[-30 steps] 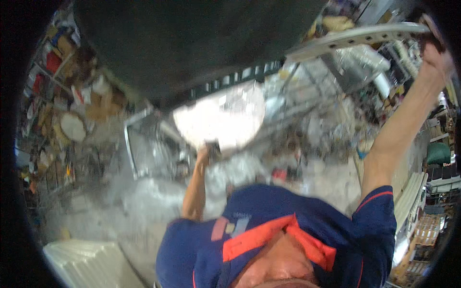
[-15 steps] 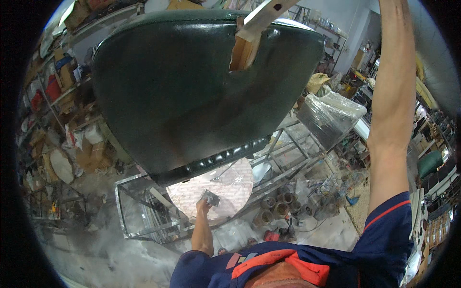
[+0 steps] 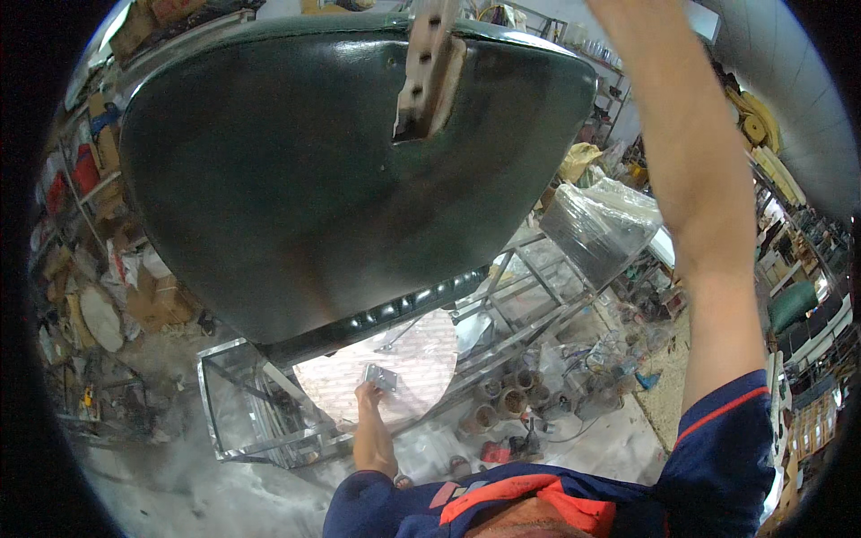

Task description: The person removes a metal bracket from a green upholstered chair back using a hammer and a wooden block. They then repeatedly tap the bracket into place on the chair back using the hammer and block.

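A large dark green upholstered backrest [image 3: 296, 179] stands tilted before me. A perforated metal bar [image 3: 425, 67] sits in the cut-out near its top edge. Along its bottom runs a padded, tufted strip [image 3: 395, 310]. My left hand [image 3: 368, 393] is closed on a small grey metal plate [image 3: 383, 377], just above a round, pale, film-covered board [image 3: 421, 359] below the backrest. My right arm reaches up beside the backrest toward the bar's top end. The right hand itself lies beyond the upper edge, so its grip is hidden.
A metal frame [image 3: 220, 403] supports the round board. To the right sit a plastic-wrapped seat [image 3: 596, 220] and several jars [image 3: 513, 402]. A red-and-black power tool [image 3: 498, 451] rests on the floor. Cluttered shelves [image 3: 94, 193] line the left side.
The backrest appears shifted left in view, and its metal bar stands more upright. My right arm has swung left toward the bar. My left hand keeps the plate over the board.
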Motion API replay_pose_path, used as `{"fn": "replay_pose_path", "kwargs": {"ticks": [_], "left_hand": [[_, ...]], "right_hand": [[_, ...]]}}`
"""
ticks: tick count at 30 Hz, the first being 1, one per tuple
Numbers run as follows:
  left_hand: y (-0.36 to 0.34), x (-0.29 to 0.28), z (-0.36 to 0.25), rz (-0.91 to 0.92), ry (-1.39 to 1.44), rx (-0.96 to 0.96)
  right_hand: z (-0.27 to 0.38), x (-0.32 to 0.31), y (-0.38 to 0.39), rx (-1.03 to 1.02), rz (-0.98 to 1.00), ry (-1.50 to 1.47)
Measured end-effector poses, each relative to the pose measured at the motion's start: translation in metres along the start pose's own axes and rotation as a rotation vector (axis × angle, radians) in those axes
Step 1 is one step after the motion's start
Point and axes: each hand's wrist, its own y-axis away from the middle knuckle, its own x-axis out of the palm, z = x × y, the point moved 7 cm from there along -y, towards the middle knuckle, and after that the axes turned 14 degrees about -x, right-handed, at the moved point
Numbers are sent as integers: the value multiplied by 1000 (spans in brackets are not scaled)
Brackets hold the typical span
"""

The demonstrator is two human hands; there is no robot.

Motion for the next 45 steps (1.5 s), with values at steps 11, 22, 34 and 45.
{"fn": "replay_pose_path", "kwargs": {"ticks": [11, 22, 34, 45], "left_hand": [[-10, -4, 21, -118, 86, -37], [5, 46, 53, 93, -28, -43], [9, -5, 28, -286, 89, 68], [37, -34, 55, -164, -120, -77]], "right_hand": [[-26, -4, 38, 38, 24, 41], [-31, -45, 89, 185, -186, 103], [-48, 6, 98, 164, -76, -60], [-21, 9, 40, 120, -25, -5]]}}
